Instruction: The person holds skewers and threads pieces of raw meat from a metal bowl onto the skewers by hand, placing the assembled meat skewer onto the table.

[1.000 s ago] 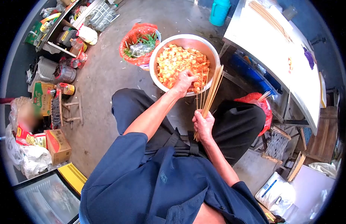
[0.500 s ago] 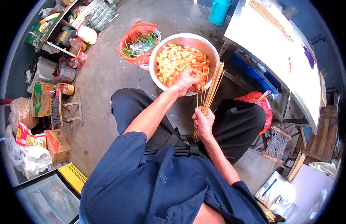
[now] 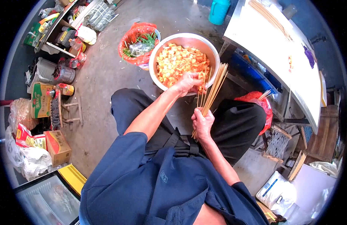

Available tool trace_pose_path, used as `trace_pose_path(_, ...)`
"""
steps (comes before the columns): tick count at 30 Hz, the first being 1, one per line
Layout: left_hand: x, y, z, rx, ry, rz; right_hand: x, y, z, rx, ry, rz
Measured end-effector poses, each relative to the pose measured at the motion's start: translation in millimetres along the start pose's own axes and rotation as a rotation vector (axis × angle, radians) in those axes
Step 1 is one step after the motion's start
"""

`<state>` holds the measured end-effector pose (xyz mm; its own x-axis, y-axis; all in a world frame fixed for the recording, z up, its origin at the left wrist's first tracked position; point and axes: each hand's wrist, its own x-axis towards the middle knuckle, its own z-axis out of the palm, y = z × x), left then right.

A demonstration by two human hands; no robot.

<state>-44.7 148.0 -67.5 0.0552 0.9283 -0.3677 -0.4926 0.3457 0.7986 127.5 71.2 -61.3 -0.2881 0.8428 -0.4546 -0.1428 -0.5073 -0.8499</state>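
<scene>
"Wooden skewers (image 3: 215, 88) first: where do we have them?"

"In our right hand (image 3: 202, 120), which is closed firmly around their lower ends. They fan up and away from that fist, a few thinner ones leaning apart on its left side."

"And our left hand (image 3: 186, 83)?"

"Just beyond the right one and to its left, fingers bent near the tips of those separate sticks. Orange chunks (image 3: 181, 60) show by its fingertips, but we cannot tell whether it grips one."

"Where are the rest of the chunks?"

"Heaped just past our left hand, in the metal bowl (image 3: 212, 50)."

"What lies to the right of our right hand?"

"A red bag (image 3: 266, 117) behind our right knee (image 3: 241, 120), with pale sticks poking out."

"Farther off?"

"Ahead of our left hand and to its left, green stalks (image 3: 148, 38) in a red plastic liner (image 3: 130, 36). Well ahead and right of both hands, a white table (image 3: 255, 33) bears another bundle of sticks (image 3: 270, 19); left of that table stands a teal jug (image 3: 219, 12)."
</scene>
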Motion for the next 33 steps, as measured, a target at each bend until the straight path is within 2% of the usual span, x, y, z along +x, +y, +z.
trace_pose_path(8, 4.0, -2.3, -2.2, 0.005, -0.004, -0.013, 6.6, -4.5, -2.9, -0.029, 0.019, 0.0)
trace_pose_path(11, 3.0, -0.6, -1.2, 0.021, 0.066, 0.066, 12.2, -4.2, -4.0, -0.023, 0.007, -0.02)
trace_pose_path(15, 3.5, 0.4, -4.8, -0.003, -0.038, 0.031, 13.0, -4.2, -0.4, -0.001, 0.002, -0.02)
trace_pose_path(20, 5.1, 8.1, -1.0, -0.056, 0.13, 0.085, 24.9, -19.7, -1.4, -0.046, -0.015, -0.055)
trace_pose_path(26, 20.2, 4.3, -18.9, -0.249, 0.185, 0.199, 20.3, -5.4, 0.5, -0.083, -0.074, -0.017)
trace_pose_path(28, 18.3, 4.1, -23.6, -0.219, 0.197, 0.136, 14.5, -6.2, 3.2, -0.078, -0.072, 0.014)
trace_pose_path(30, 20.4, 3.5, -25.6, -0.149, 0.32, 0.072, 12.2, -6.8, 0.8, -0.072, -0.075, 0.028)
trace_pose_path(33, 17.0, 7.1, -25.8, -0.146, 0.32, 0.027, 11.9, -9.7, -2.6, -0.065, -0.079, 0.036)
